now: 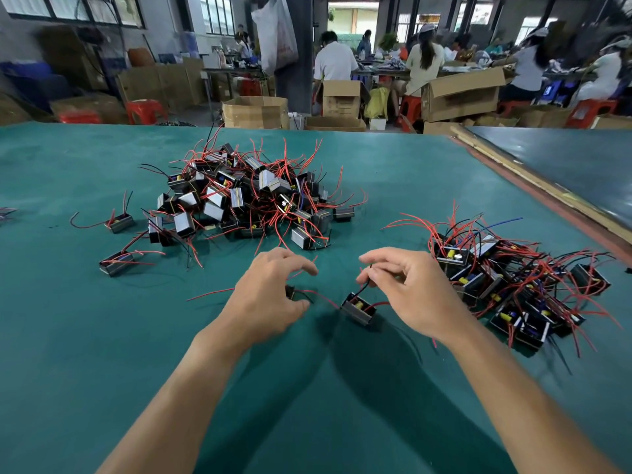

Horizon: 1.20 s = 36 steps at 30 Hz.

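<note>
Right hand pinched black wire of module | left hand curled beside it, grip unclear | green table

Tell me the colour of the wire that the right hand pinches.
The wire is black; the head view shows it.

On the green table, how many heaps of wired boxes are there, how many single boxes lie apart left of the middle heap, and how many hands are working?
Heaps: 2, middle heap and right heap
Single boxes fully in view: 2, far box and near box
Hands: 2, left hand and right hand pinching a wire
Total: 6
</note>
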Available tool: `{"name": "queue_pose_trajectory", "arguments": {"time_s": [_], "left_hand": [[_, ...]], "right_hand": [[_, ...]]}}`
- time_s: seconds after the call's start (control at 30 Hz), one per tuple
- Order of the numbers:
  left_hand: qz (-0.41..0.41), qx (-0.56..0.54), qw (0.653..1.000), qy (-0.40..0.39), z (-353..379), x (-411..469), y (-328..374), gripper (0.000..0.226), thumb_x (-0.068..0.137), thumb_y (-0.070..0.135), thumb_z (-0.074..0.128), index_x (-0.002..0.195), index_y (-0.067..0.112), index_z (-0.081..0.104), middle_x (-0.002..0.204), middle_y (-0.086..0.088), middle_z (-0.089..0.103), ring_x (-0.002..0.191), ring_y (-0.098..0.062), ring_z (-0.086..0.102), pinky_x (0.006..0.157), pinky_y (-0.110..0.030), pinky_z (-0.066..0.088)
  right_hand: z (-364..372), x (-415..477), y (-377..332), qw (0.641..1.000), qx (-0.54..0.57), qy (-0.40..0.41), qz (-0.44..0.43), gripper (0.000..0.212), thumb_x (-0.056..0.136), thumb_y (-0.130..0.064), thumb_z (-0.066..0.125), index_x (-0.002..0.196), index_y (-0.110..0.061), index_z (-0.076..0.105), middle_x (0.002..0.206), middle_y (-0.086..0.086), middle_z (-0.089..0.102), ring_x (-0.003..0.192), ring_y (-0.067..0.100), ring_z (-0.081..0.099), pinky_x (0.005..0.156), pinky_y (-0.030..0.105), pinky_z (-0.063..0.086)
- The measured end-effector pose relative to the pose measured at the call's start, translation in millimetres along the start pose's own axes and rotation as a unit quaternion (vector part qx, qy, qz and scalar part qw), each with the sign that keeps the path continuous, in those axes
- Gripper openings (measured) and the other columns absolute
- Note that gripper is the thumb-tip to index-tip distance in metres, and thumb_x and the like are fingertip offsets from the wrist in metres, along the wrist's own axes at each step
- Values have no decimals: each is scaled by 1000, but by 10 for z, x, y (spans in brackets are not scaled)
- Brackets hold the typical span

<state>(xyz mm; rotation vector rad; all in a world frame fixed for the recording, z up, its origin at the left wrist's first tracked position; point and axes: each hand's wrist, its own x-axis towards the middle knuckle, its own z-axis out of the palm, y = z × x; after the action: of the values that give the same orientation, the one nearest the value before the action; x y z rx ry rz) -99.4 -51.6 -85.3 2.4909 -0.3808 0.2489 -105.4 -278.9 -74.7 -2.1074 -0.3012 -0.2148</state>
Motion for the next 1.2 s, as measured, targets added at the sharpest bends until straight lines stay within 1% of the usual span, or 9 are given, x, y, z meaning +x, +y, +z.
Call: {"name": "queue_pose_trajectory", "arguments": {"time_s": [0.17, 0.3, 0.43, 0.6, 0.77, 0.87, 0.93, 1.0, 1.2], "left_hand": [[24, -8, 999, -19, 31, -25, 84, 17, 77, 11, 72, 79, 28, 75, 81, 13, 66, 79, -12, 58, 78, -37, 52], [-10, 6, 1000, 16, 18, -31, 74, 20, 80, 10, 67, 79, 28, 76, 72, 14, 66, 76, -11, 63, 76, -34, 54], [-21, -14, 999, 40, -7, -39, 96, 16, 77, 20, 79, 88, 29, 73, 83, 14, 68, 80, -10, 61, 77, -29, 51], [13, -101, 994, -37, -47, -53, 183, 15, 73, 15, 82, 73, 23, 70, 66, 11, 70, 64, -3, 64, 67, -24, 52], [7, -11, 998, -57, 20, -91, 203, 5, 81, 34, 74, 85, 31, 72, 80, 9, 70, 59, 16, 51, 65, -22, 40], [-12, -15, 998, -52, 25, -82, 188, 11, 81, 36, 74, 90, 33, 69, 74, 2, 67, 50, 2, 49, 61, -25, 39], [-21, -32, 998, -54, 14, -86, 196, 19, 79, 31, 76, 96, 32, 69, 94, 0, 72, 63, -4, 56, 73, -30, 50], [-23, -59, 997, -49, 1, -90, 204, 26, 77, 26, 80, 99, 32, 70, 112, 5, 69, 91, -12, 64, 87, -30, 50], [-27, -138, 983, -115, -60, -80, 160, 47, 70, 0, 77, 99, 36, 70, 107, 21, 69, 103, 10, 60, 90, -18, 43]], "right_hand": [[26, -37, -48, 998, -35, -53, -17, 35, 94, -6, 60, 84, -38, 70, 81, -17, 76, 79, 15, 72, 83, 38, 57], [9, -42, -66, 998, -34, -33, -34, 32, 92, -7, 63, 85, -37, 74, 81, -18, 76, 78, 2, 71, 80, 21, 55], [13, -39, -69, 997, -43, -53, -26, 23, 91, -13, 66, 87, -31, 78, 82, -22, 75, 76, -4, 68, 73, 9, 49], [48, -36, -68, 996, -55, -62, -29, 19, 90, -15, 66, 89, -28, 79, 79, -24, 73, 74, -5, 67, 72, 9, 48], [40, -23, -34, 996, -59, -61, -23, 18, 92, -20, 65, 83, -30, 76, 75, -16, 73, 69, 9, 67, 71, 27, 54], [55, -29, -39, 996, -49, -67, -24, 17, 93, -21, 63, 82, -26, 76, 66, -10, 70, 57, 8, 62, 61, 27, 52], [56, -36, -55, 996, -29, -85, -13, 20, 94, -20, 61, 79, -24, 73, 59, -7, 68, 47, 3, 55, 54, 19, 45], [59, -49, -75, 994, -13, -109, 2, 23, 95, -17, 58, 76, -21, 72, 53, -4, 65, 41, 3, 49, 49, 15, 40], [108, -85, -110, 981, -2, -189, 43, 18, 98, -20, 56, 87, -21, 70, 57, -1, 69, 41, 8, 50, 45, 18, 41]]}}
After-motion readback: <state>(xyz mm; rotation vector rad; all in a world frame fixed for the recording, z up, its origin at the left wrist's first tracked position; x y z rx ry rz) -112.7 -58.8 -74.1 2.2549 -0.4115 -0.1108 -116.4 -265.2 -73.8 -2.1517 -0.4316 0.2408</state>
